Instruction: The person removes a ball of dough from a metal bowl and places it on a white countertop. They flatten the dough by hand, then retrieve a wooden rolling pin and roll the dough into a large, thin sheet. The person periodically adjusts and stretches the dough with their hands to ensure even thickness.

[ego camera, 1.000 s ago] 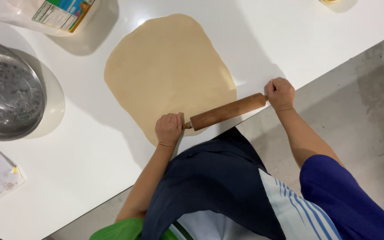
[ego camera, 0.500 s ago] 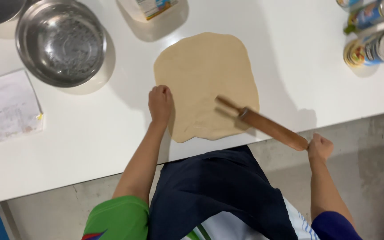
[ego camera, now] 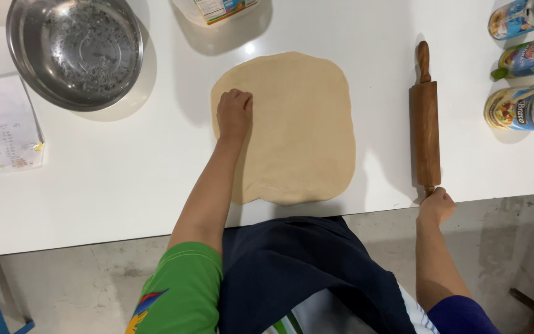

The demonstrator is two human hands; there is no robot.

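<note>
A flat sheet of pale dough (ego camera: 301,124) lies rolled out on the white table (ego camera: 125,173). My left hand (ego camera: 234,113) rests on the dough's left part with its fingers curled, pressing on the surface. To the right of the dough lies a wooden rolling pin (ego camera: 425,117), set lengthwise away from me on the table. At the table's front edge my right hand (ego camera: 437,205) grips the pin's near handle.
A steel bowl (ego camera: 75,49) with flour traces stands at the back left. A paper sheet (ego camera: 1,127) lies at the left. A plastic bag (ego camera: 220,9) sits at the back. Three cans (ego camera: 526,105) lie at the right edge. Grey floor lies below the table.
The rolling pin left the dough: both hands held it, then the right hand alone set it down at the right. My left hand moved onto the dough.
</note>
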